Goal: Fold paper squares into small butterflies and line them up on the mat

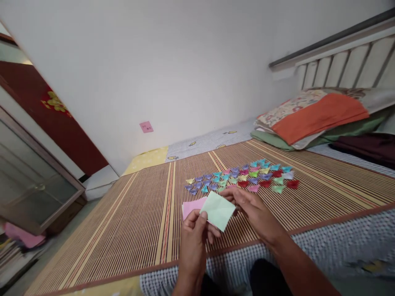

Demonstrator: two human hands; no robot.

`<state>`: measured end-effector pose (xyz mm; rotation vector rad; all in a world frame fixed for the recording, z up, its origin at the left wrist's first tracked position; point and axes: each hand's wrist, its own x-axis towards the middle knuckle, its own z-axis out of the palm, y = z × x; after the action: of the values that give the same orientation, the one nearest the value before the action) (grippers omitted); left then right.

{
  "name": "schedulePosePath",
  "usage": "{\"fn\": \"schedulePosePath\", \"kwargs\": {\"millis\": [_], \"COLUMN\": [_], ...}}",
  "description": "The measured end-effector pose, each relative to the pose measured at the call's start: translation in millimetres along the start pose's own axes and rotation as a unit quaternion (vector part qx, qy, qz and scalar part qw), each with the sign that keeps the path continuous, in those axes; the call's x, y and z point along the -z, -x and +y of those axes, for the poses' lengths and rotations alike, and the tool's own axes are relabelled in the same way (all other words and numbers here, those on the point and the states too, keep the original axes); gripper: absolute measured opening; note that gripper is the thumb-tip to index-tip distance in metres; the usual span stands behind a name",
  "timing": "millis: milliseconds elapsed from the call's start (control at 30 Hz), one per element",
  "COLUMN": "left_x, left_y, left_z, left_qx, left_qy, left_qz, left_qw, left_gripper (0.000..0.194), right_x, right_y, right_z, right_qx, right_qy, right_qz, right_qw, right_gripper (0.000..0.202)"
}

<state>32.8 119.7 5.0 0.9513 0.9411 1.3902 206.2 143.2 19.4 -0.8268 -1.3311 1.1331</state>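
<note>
A light green paper square (pixel 218 209) with faint crease lines is held up in front of me, tilted. My left hand (pixel 195 230) pinches its left corner, thumb on top and fingers beneath. At the right corner, the curled fingers of my right hand (pixel 251 209) meet the sheet and are partly hidden behind it. A pink paper (pixel 191 206) lies on the mat just behind my left hand, partly covered by the green square. Beyond my hands, several small folded paper pieces (pixel 242 178) in blue, purple, red, green, yellow and pink stand in rows.
A striped woven mat (pixel 138 222) covers the bed, with a checked sheet (pixel 345 234) along the near edge. Folded bedding (pixel 324 117) is stacked at the right. A pink note (pixel 146 127) sticks to the wall. A glass-fronted cabinet (pixel 33 176) stands at the left.
</note>
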Motion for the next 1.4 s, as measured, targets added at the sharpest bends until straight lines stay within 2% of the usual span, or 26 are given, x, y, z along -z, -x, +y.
{"fn": "schedulePosePath", "kwargs": {"millis": [100, 267, 433, 533, 633, 700, 767, 833, 933, 1033, 1100, 1200, 1300, 1400], "left_x": [-1.6, -3.5, -3.7, 1.2, 8.7, 12.2, 13.2, 12.3, 11.3, 13.9, 17.3, 23.0, 27.8, 31.0], "left_y": [-39.2, -94.5, -124.7, -129.8, -130.1, -128.8, -127.0, -125.1, -123.7, -124.6, -125.8, -127.6, -129.4, -130.4], "left_z": [1.3, -7.0, -21.4, -28.3, -32.2, -32.1, -29.5, -24.8, -17.2, -12.4, -11.2, -11.7, -13.3, -13.4], "left_qx": [-0.03, -0.07, -0.113, -0.125, -0.096, -0.046, 0.002, 0.012, 0.002, 0.007, 0.001, 0.001, -0.004, -0.014], "left_qy": [0.045, 0.092, 0.02, -0.036, -0.023, 0.006, 0.048, 0.091, 0.132, 0.174, 0.193, 0.185, 0.177, 0.191], "left_qz": [0.034, 0.066, 0.087, 0.102, 0.137, 0.111, 0.056, 0.027, 0.029, 0.07, 0.095, 0.084, 0.087, 0.115], "left_qw": [0.998, 0.991, 0.99, 0.986, 0.986, 0.993, 0.997, 0.995, 0.991, 0.982, 0.977, 0.979, 0.98, 0.975], "left_gripper": [0.036, 0.034, 0.028, 0.028, 0.039, 0.048, 0.056, 0.058, 0.045, 0.034, 0.032, 0.034, 0.031, 0.028], "right_x": [-1.6, -6.4, -10.0, -9.2, -5.4, -2.4, -0.5, -0.6, -5.0, -12.0, -16.1, -19.9, -20.3, -18.0], "right_y": [-35.2, -80.1, -107.9, -115.3, -116.2, -114.6, -112.3, -110.2, -108.4, -107.8, -107.8, -107.9, -107.1, -104.3], "right_z": [11.7, 34.9, 55.2, 68.1, 77.8, 80.8, 81.5, 80.8, 78.5, 76.7, 76.8, 78.5, 78.6, 74.5], "right_qx": [0.023, 0.066, 0.062, 0.058, 0.043, 0.036, 0.033, 0.027, 0.016, 0.002, -0.007, -0.005, 0.021, 0.072], "right_qy": [0.013, 0.045, 0.052, 0.047, -0.001, -0.035, -0.043, -0.023, -0.001, -0.022, -0.031, -0.017, 0.004, 0.058], "right_qz": [0.024, 0.153, 0.136, 0.141, 0.162, 0.176, 0.179, 0.161, 0.128, 0.111, 0.093, 0.065, 0.069, 0.059], "right_qw": [0.999, 0.985, 0.987, 0.987, 0.986, 0.983, 0.982, 0.986, 0.992, 0.994, 0.995, 0.998, 0.997, 0.994], "right_gripper": [0.047, 0.039, 0.033, 0.032, 0.03, 0.03, 0.029, 0.028, 0.026, 0.024, 0.023, 0.02, 0.015, 0.03]}}
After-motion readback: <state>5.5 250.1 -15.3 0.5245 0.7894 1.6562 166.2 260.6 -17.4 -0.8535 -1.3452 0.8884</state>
